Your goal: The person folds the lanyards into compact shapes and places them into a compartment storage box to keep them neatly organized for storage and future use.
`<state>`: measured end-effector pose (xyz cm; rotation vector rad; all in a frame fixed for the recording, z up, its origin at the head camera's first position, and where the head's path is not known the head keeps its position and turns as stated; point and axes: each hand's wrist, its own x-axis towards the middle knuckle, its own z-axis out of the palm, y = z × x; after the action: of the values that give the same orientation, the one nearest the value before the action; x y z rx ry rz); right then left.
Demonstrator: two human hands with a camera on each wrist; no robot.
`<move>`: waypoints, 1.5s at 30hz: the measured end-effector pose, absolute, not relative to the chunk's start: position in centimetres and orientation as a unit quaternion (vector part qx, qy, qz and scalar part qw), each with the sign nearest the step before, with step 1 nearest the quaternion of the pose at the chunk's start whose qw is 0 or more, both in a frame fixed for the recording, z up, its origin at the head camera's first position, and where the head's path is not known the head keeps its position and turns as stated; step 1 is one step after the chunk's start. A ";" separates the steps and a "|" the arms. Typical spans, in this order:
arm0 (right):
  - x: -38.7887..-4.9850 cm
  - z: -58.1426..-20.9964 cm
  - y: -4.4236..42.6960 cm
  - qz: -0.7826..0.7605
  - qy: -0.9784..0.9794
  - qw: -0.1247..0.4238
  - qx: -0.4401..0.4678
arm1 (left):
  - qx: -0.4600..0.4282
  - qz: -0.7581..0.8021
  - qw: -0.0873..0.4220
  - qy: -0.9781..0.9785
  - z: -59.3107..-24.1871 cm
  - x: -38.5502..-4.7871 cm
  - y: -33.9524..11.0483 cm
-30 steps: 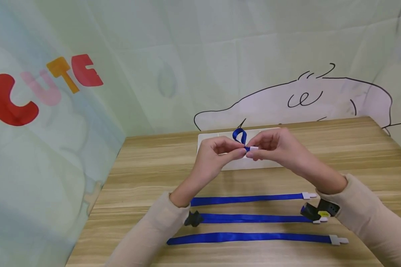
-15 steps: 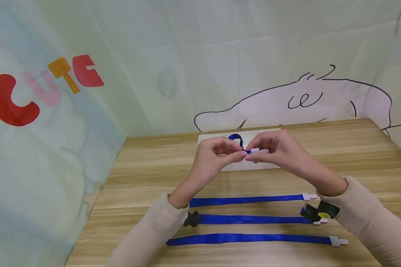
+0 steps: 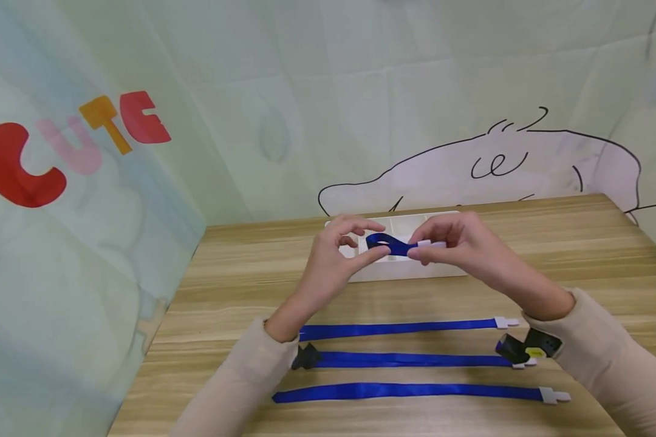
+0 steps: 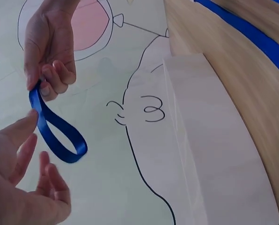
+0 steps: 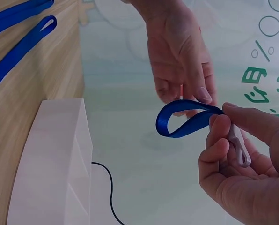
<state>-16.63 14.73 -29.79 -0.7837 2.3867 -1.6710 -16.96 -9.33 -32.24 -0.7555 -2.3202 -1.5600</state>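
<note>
A folded blue lanyard (image 3: 398,248) is held up in the air, its ribbon making a loop. My right hand (image 3: 461,244) pinches it between thumb and fingertips near its white clip (image 5: 242,150), which pokes out below the fingers in the right wrist view. My left hand (image 3: 333,250) is beside the loop with thumb and fingers spread apart. Its thumb tip lies at the ribbon, and in the left wrist view the hand's tip meets the loop (image 4: 50,136) near its upper part. The loop's free end hangs between both hands.
Behind the hands stands a white divided box (image 3: 415,271). Nearer me, three blue lanyards lie straight across the wooden table: a back one (image 3: 399,329), a middle one (image 3: 404,360) and a front one (image 3: 415,391). A printed cloth (image 3: 284,121) hangs behind the table.
My left fingers have let go of the ribbon, spread and drawn a little left. The loop, earlier upright, has tipped over to the left. My right hand keeps its pinch near the clip.
</note>
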 end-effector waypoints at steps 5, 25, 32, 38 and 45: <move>-16.6 -29.7 15.2 -0.567 0.775 0.057 -0.273 | -0.269 -0.546 0.073 -0.790 -32.5 -17.5 -10.0; -16.5 -29.7 16.6 -0.586 0.757 0.043 -0.285 | -0.254 -0.650 0.027 -0.716 -33.3 -18.2 -10.6; -16.5 -29.9 16.6 -0.595 0.756 0.032 -0.270 | -0.257 -0.677 0.051 -0.688 -33.3 -18.0 -10.9; -16.5 -30.0 16.7 -0.595 0.762 0.021 -0.253 | -0.260 -0.682 0.055 -0.682 -33.1 -17.9 -10.9; -16.6 -30.2 16.8 -0.616 0.754 0.025 -0.224 | -0.245 -0.673 0.067 -0.694 -32.8 -17.5 -10.7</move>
<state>-16.63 16.80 -30.18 -0.6938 2.3325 -1.9063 -17.48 -10.74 -32.81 -0.7393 -2.0924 -2.0292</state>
